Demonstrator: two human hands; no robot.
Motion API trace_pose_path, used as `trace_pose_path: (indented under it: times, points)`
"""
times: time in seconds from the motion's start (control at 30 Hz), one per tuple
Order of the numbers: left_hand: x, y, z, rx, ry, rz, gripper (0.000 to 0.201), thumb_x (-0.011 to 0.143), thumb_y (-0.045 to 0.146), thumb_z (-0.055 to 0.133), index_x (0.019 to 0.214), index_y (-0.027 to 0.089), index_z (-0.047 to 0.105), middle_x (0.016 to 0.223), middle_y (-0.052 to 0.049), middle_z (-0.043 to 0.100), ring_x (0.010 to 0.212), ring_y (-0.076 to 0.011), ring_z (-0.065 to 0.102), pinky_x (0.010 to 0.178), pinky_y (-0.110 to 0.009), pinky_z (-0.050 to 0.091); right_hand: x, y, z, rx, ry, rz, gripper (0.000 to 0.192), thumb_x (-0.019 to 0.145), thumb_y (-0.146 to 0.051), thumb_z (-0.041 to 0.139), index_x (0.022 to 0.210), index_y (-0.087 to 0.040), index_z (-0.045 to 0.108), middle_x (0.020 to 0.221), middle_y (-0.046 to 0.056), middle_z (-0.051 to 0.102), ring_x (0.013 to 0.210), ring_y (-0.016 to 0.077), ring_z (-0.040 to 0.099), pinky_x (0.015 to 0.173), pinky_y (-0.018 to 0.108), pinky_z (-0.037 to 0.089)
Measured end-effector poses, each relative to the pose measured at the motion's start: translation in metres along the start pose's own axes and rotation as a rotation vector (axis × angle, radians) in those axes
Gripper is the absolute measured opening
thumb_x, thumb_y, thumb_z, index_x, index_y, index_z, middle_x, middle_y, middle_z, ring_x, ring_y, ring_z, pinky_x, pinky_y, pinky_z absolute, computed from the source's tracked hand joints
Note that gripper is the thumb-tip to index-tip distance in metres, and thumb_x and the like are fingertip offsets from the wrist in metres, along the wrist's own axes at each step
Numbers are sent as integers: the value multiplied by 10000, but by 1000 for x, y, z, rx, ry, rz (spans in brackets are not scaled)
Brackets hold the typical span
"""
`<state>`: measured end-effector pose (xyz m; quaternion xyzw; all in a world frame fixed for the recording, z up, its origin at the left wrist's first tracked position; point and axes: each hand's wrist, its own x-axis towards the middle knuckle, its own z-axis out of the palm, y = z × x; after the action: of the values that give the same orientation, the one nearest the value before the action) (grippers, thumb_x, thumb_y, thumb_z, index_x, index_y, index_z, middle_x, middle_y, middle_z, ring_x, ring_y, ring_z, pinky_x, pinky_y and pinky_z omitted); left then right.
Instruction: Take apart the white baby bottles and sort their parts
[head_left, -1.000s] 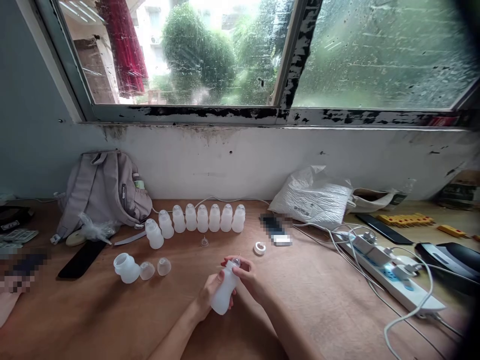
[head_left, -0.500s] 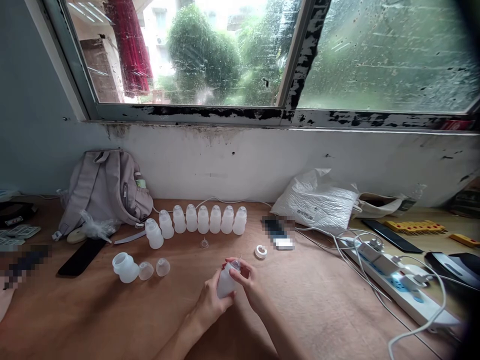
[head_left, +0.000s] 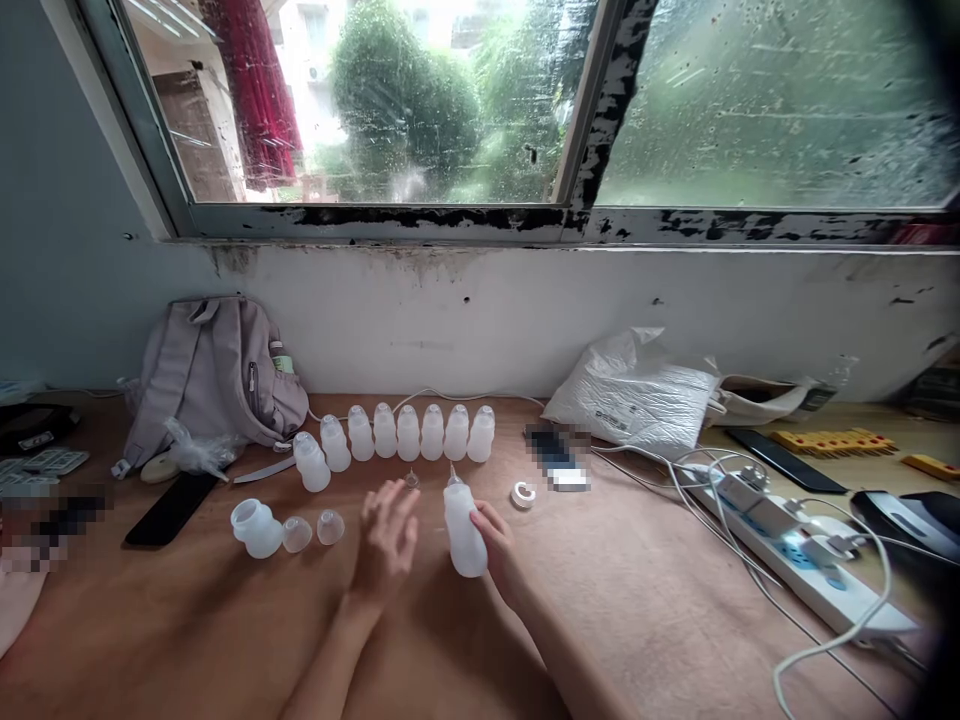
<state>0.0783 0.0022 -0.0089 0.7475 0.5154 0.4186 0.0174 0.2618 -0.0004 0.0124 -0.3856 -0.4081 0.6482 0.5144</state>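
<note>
At the near middle of the brown table (head_left: 225,640), I have the white bottle (head_left: 466,532) between the two hands, though only one of them has it. The right hand (head_left: 496,552) is closed around its right side, thumb and fingers gripping the body. The bottle leans slightly to the left at its top, where a narrow clear tip (head_left: 454,477) points away from the wearer; from my end I cannot tell whether its base touches the wood.

The left hand (head_left: 386,540) is apart from the right, just left of the bottle, its fingers loosely spread and holding nothing that I can make out. Its fingertips come close to a small clear piece (head_left: 412,480) on the table (contact there is too fine for my feed to settle).

Beyond both hands, I count eight white bottles in a row (head_left: 408,435), upright, the leftmost ones curving nearer. Farther left of the left hand sit two clear domed caps (head_left: 297,535), side by side, and next to them a wide-mouthed white container (head_left: 259,528). To the right of the bottle, past the right hand's fingers, a white ring (head_left: 523,495) lies flat on the table.
</note>
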Motion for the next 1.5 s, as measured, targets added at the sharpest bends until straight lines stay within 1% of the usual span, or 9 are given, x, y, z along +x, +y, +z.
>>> trace_pose_path:
  times: [0.1, 0.2, 0.3, 0.43, 0.67, 0.83, 1.2, 1.37, 1.5]
  points:
    - [5, -28, -14, 256, 271, -307, 396, 769, 198, 457, 1163, 174, 486, 1236, -138, 408, 1164, -305, 357, 966, -486, 275, 7, 3, -10, 113, 30, 139, 382, 766, -534, 458, 928, -196, 530, 820, 64, 612, 601, 175, 575, 503, 293, 464]
    - [4, -55, -16, 271, 243, -491, 354, 737, 207, 478, 1079, 133, 534, 1072, -154, 488, 1037, -316, 455, 866, -491, 368, 13, 7, -19, 105, 21, 222, 400, 752, -531, 470, 978, -202, 492, 763, 54, 602, 517, 161, 556, 380, 250, 411]
    - [3, -61, -9, -1, 210, -481, 290, 736, 245, 494, 1004, 157, 561, 991, -109, 521, 953, -256, 518, 836, -416, 421, 13, 7, -23, 48, -44, 228, 357, 710, -422, 562, 993, -229, 461, 770, 29, 596, 563, 168, 570, 379, 231, 409]
    - [5, -37, 4, -588, 206, -529, 377, 724, 349, 554, 1060, 181, 531, 1106, -96, 520, 975, -211, 546, 834, -340, 447, 9, 0, -22, -32, -108, 199, 358, 640, -320, 630, 966, -232, 508, 886, 22, 586, 670, 166, 567, 432, 216, 423]
    - [4, -4, 6, -1216, 188, -757, 444, 707, 332, 614, 1107, 166, 517, 1062, -89, 586, 1060, -213, 515, 902, -328, 406, 10, -9, -27, -158, -8, 70, 244, 657, -376, 614, 840, -217, 589, 816, 27, 591, 663, 171, 535, 454, 221, 363]
    - [5, -3, 2, -1310, 100, -766, 457, 698, 326, 621, 1124, 226, 489, 1189, -87, 504, 933, -197, 583, 740, -303, 489, 11, -8, -32, -217, 36, 38, 204, 666, -378, 601, 801, -227, 580, 741, 6, 574, 619, 157, 512, 434, 215, 330]
    - [5, 16, 0, -1070, -82, -596, 205, 668, 328, 621, 745, 162, 528, 1091, -80, 536, 876, -176, 574, 786, -292, 436, 7, -14, -28, -343, 58, 6, 153, 651, -337, 597, 749, -221, 586, 722, -8, 584, 616, 164, 518, 445, 224, 350]
    - [0, 15, 9, -1115, -58, -623, 440, 582, 277, 695, 973, 195, 511, 1048, -73, 546, 919, -186, 558, 793, -290, 443, 10, -12, -28, -362, 70, -54, 101, 635, -283, 602, 701, -208, 590, 717, -9, 570, 648, 165, 512, 508, 233, 379]
    - [-1, 11, 9, -1107, -216, -589, 480, 605, 302, 681, 1047, 167, 549, 1071, -93, 570, 963, -214, 542, 823, -301, 434, 12, -8, -32, -392, 78, -84, 100, 640, -297, 589, 672, -202, 593, 681, -7, 578, 626, 166, 505, 520, 245, 377]
